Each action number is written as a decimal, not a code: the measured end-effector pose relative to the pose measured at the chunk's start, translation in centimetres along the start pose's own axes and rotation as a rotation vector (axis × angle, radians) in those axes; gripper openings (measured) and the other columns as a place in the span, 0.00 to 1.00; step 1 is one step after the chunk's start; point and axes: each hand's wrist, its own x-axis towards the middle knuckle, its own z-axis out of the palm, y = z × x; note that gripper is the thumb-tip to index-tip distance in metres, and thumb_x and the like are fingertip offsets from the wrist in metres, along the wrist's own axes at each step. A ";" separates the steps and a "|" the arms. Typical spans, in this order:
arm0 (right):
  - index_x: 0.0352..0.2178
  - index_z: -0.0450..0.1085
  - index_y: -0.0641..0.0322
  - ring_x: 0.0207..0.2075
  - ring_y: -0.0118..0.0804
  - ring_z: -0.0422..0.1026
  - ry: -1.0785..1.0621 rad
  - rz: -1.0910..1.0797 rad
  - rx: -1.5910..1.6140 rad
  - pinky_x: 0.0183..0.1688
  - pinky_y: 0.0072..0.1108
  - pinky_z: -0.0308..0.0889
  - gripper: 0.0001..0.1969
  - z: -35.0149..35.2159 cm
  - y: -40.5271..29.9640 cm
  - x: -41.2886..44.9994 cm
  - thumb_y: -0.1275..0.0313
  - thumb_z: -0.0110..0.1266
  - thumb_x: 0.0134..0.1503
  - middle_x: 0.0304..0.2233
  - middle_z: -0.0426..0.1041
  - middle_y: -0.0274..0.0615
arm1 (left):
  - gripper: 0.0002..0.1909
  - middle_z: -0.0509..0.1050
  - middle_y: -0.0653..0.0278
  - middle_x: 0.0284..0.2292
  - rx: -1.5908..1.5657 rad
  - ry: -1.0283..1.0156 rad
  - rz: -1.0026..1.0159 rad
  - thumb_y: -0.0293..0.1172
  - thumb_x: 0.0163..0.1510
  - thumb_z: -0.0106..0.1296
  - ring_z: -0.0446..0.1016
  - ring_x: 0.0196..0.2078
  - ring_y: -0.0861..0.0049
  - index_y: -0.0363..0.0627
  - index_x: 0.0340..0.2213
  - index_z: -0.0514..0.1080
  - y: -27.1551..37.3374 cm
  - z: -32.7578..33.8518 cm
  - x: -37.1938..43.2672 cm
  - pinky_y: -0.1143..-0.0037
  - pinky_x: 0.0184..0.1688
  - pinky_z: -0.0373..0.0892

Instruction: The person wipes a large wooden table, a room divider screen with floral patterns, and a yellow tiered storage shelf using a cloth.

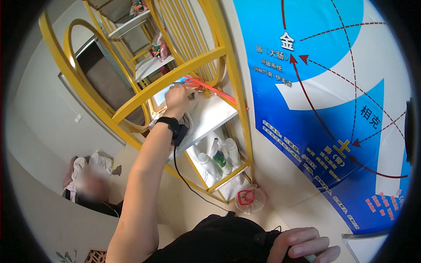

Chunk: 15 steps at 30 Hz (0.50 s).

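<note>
My left hand point(177, 96), with a black band and a cabled device point(179, 132) on its wrist, reaches onto a white shelf point(210, 113) in a yellow metal rack. Its fingertips are bent down by red straps point(197, 82) and a framed, light-blue panel point(161, 97). A bundle of pale cloth or cord point(189, 123) lies under the wrist. Whether the fingers grip anything is hidden. My right hand point(304, 245) is low at the right, beside my black top, its fingers curled; a small part of something pale shows under them, and its hold on it is unclear.
The yellow frame point(171, 82) crosses above my left forearm. White bottles point(209, 164) and a green bottle point(222, 161) stand on the lower shelf. A clear container with a red handle point(246, 198) is on the floor. A person point(93, 187) is at lower left; a blue poster point(315, 115) fills the right.
</note>
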 end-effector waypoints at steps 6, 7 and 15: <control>0.34 0.59 0.62 0.24 0.50 0.67 0.185 -0.076 -0.023 0.24 0.37 0.63 0.17 0.7 0.7 -0.1 0.58 0.33 0.56 0.32 0.64 0.46 | 0.10 0.70 0.52 0.32 -0.027 0.007 0.059 0.28 0.42 0.50 0.71 0.36 0.58 0.40 0.30 0.68 0.8 2.8 2.2 0.65 0.35 0.67; 0.34 0.59 0.62 0.24 0.50 0.67 0.151 0.012 -0.020 0.25 0.37 0.63 0.17 0.2 0.4 -0.4 0.58 0.32 0.56 0.32 0.65 0.46 | 0.10 0.70 0.51 0.32 -0.033 -0.053 0.014 0.29 0.43 0.51 0.71 0.37 0.58 0.41 0.30 0.67 0.4 3.5 2.4 0.65 0.35 0.68; 0.37 0.60 0.62 0.28 0.49 0.68 0.232 -0.026 -0.014 0.29 0.37 0.62 0.19 1.7 1.7 -0.2 0.57 0.33 0.56 0.31 0.67 0.51 | 0.10 0.72 0.51 0.31 -0.154 0.035 0.038 0.25 0.44 0.44 0.72 0.33 0.57 0.42 0.32 0.66 0.9 4.1 2.5 0.61 0.35 0.66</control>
